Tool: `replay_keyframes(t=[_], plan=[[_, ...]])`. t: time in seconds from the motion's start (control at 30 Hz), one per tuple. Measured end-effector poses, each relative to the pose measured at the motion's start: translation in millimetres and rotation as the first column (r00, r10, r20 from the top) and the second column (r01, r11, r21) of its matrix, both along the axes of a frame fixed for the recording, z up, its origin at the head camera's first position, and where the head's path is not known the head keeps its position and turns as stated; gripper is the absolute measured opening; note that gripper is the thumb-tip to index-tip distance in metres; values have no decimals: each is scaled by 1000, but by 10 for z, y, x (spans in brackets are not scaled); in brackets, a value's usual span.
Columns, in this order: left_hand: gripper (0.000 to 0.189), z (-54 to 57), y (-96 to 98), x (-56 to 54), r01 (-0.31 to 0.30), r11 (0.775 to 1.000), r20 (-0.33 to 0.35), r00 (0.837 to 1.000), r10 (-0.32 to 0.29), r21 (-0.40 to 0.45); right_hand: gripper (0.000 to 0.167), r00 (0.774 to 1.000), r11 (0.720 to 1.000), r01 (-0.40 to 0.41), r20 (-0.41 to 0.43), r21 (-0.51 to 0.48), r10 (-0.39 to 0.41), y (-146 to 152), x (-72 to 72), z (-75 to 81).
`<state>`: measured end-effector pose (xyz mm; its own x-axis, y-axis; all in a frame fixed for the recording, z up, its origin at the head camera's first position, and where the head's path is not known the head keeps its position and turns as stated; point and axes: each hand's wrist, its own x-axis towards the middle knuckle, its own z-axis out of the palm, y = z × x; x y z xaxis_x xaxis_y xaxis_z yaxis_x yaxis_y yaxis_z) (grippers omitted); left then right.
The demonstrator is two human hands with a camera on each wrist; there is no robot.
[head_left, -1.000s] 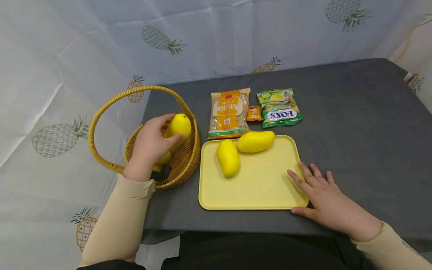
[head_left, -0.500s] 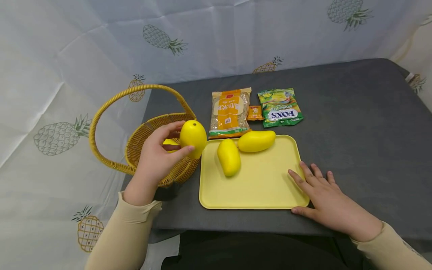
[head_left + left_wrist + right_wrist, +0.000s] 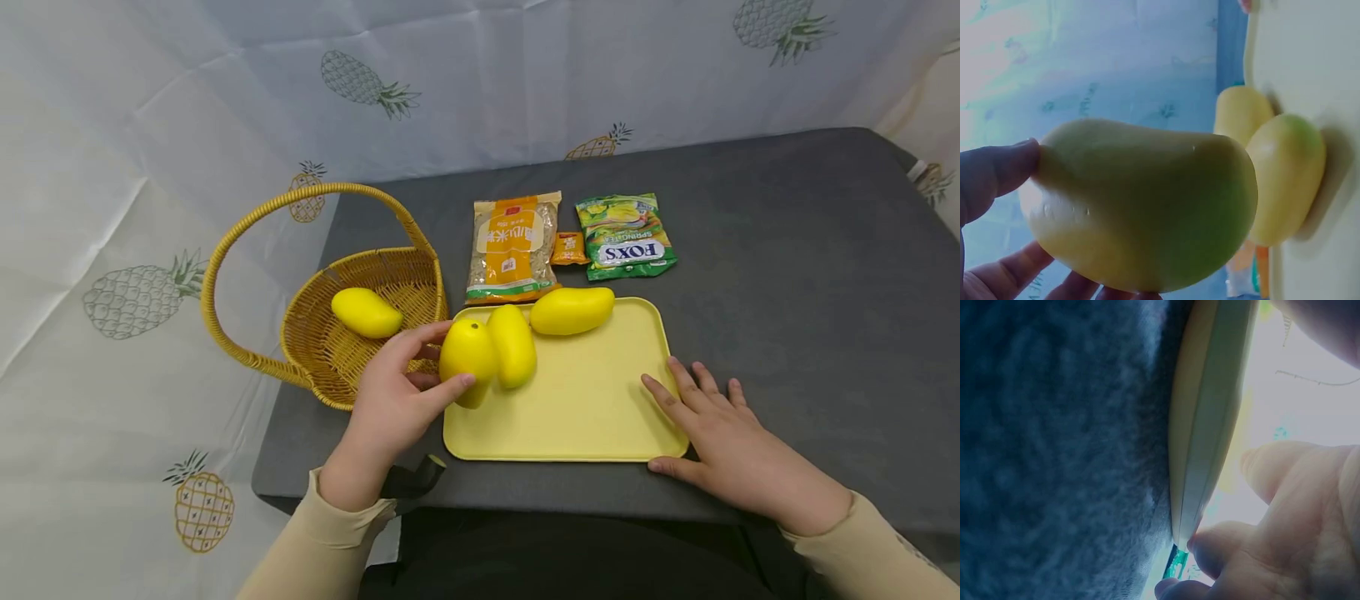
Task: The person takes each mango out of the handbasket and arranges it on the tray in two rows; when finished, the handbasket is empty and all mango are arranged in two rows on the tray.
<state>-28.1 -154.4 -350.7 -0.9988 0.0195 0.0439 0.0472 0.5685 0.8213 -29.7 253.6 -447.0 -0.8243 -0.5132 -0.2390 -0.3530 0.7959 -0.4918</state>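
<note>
My left hand (image 3: 397, 396) grips a yellow mango (image 3: 468, 354) between thumb and fingers, over the left end of the yellow tray (image 3: 585, 417). In the left wrist view the held mango (image 3: 1141, 206) fills the middle, greenish toward one end. Two more mangoes lie on the tray: one (image 3: 513, 346) right beside the held one, another (image 3: 572, 311) along the far rim. A further mango (image 3: 366, 312) sits in the wicker basket (image 3: 337, 367). With fingers spread, my right hand (image 3: 731, 446) rests at the tray's right edge; the right wrist view shows its fingers near the tray rim (image 3: 1210, 425).
Behind the tray lie a grain packet (image 3: 513, 250), a small orange packet (image 3: 569, 248) and a green FOX'S bag (image 3: 626, 237). The basket's tall handle (image 3: 213, 275) arches up on the left. A pineapple-print curtain (image 3: 480, 92) hangs behind the grey table (image 3: 795, 275).
My left hand has lifted the mango out of the basket and carried it right and nearer, over the tray. The mango left in the basket now shows fully. My right hand stays put.
</note>
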Motion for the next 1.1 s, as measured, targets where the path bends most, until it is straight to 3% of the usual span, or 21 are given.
replay_keyframes(t=[0.23,0.5,0.77,1.1], plan=[[66,-174,109,133,-67,997,68,995,69,-43,109,1000,1000,-5,2,-4,5,0,-1,13],[65,-382,156,227,-110,983,90,988,124,-147,109,1000,1000,-7,4,-4,7,-7,1,24],[60,-537,153,220,-139,971,94,983,160,-194,108,1000,1000,-4,11,0,4,-9,0,25],[61,-631,180,191,-158,961,118,975,188,-228,108,1000,1000,-6,6,8,6,-8,-6,21]])
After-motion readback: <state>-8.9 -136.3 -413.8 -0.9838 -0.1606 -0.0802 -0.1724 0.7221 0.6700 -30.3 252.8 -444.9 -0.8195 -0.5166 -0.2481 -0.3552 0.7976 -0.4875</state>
